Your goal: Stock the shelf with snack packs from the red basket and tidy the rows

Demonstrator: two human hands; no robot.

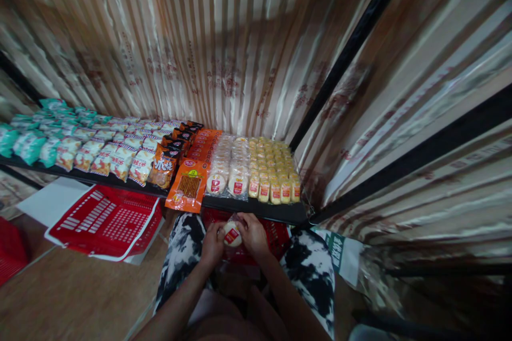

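The head view looks down on a low black shelf (256, 208) with packets laid in rows along its front edge. Below that edge, over the lap, both hands meet on one small round cake packet (232, 234), white with a red label. The left hand (212, 248) has its fingers curled closed on the packet's left side. The right hand (253, 234) has its fingers bent over the packet's right side and top. The packet lies between the two hands, touching both, so neither is nearer. It looks round, and I cannot tell any long axis.

Straight ahead, at the shelf's front edge, stand matching round cakes (228, 184), with yellow cakes (276, 189) toward the right corner. An orange packet (189, 187) overhangs the edge. A red basket (106, 221) lies on the floor at left.
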